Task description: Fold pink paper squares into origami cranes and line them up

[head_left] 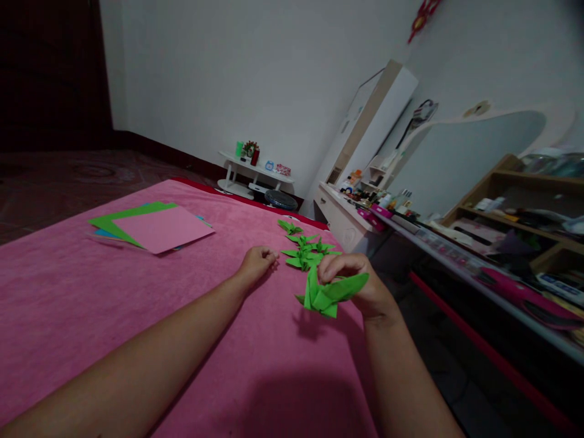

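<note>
My right hand (351,274) is raised over the pink cloth, its thumb and fingers pinching a green origami crane (325,297). The crane's folded paper points spread to both sides, and its shadow falls on the cloth below. Several more green origami cranes (303,258) stand in a cluster just beyond that hand, near the right edge of the cloth. My left hand (258,263) rests on the cloth to the left of the cluster, apart from it. Its fingers are curled in, and nothing shows in them.
A pink cloth surface (219,353) spreads in front of me. On its left lies a stack of coloured paper sheets (164,228), pink on top. At right stands a cluttered dressing table (438,243) with a mirror (469,158). A low white stand (260,172) is by the wall.
</note>
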Motion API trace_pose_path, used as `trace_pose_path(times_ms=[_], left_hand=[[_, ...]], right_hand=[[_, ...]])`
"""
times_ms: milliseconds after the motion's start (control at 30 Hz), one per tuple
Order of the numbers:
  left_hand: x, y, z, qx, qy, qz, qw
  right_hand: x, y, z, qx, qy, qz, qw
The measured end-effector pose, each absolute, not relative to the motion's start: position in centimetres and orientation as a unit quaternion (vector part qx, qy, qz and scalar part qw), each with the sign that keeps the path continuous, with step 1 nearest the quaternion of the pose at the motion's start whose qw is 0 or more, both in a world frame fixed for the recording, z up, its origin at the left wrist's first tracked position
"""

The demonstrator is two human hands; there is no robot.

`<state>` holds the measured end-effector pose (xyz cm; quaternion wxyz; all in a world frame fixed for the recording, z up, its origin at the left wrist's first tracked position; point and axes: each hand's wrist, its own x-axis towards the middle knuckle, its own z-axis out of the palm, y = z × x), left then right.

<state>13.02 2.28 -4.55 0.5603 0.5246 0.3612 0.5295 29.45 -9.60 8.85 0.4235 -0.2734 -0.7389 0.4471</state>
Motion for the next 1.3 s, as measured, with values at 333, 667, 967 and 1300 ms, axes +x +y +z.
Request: trace_pose_path(times_ms=[333, 667, 967, 1300], left_hand=[[13.2, 2.9, -5.5, 0.533, 0.348, 0.53, 0.56], [13.3, 2.8, -5.8, 0.516, 0.342, 0.538, 0.572], [11.7, 0.9, 1.9, 0.482, 0.248, 0.524, 0.657], [7.2, -6.3, 13.8, 0.725, 0.203, 0.412, 0.514]], right_hand=[[29.5, -9.3, 7.7, -0.304, -0.689, 0.502, 0.425], [28.8, -8.8, 6.4, -0.311, -0.66, 0.534, 0.426], [29.4, -8.9, 8.2, -0.322, -0.729, 0.433, 0.421], [28.0, -12.9, 12.4, -0.303, -0.788, -0.05, 0.534]])
